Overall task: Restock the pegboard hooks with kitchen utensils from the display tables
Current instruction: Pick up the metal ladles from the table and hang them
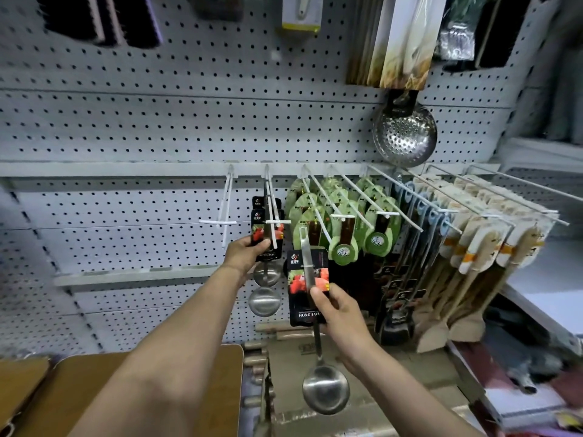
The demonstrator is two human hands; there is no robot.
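My right hand (339,313) pinches a steel ladle (325,389) by its black label card (304,279), held upright in front of the pegboard (157,127), bowl hanging down. My left hand (244,253) grips the card of a ladle hanging on a white hook (272,209). Two ladle bowls (265,288) hang from that hook below my left hand. The hook to the left (224,209) is bare.
Green-carded utensils (344,222) fill the hooks to the right, then blue-handled tools (422,222) and wooden spatulas (492,241). A steel skimmer (405,137) hangs above. A brown table (217,389) and cardboard boxes (372,373) stand below.
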